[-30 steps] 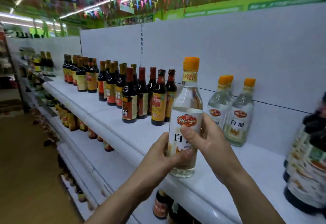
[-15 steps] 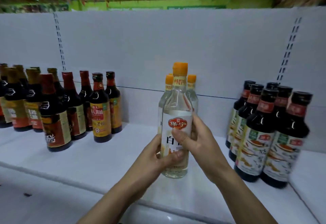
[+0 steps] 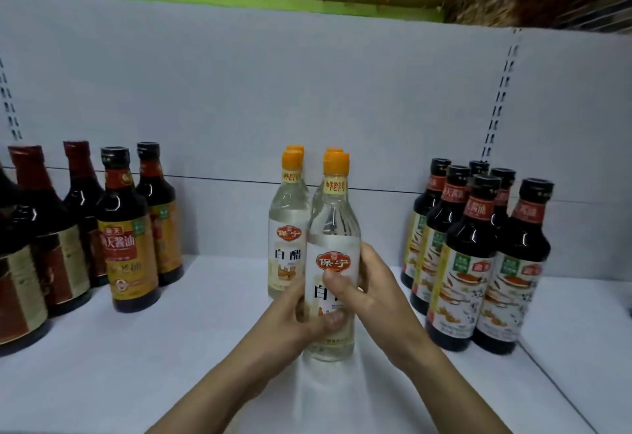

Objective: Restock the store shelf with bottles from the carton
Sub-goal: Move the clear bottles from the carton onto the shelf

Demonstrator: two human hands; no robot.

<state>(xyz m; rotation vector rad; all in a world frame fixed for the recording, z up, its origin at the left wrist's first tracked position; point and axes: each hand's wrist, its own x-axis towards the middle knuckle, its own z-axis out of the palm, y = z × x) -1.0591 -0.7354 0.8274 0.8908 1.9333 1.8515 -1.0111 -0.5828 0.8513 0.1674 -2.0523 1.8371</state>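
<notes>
A clear vinegar bottle (image 3: 333, 255) with an orange cap is held upright on the white shelf (image 3: 136, 365), its base at or just above the surface. It is clasped low on the label by the left hand (image 3: 290, 322) and the right hand (image 3: 371, 300), fingers wrapped around it. Matching bottles (image 3: 286, 228) are seen just behind. Dark sauce bottles (image 3: 478, 262) are grouped to the right, others (image 3: 126, 231) to the left.

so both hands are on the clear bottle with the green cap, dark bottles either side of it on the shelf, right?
Not quite: the cap is orange, not green, as the head view shows. The rest holds: the left hand and right hand are both on the clear bottle, with dark bottles to one side and more to the other on the shelf.
</notes>
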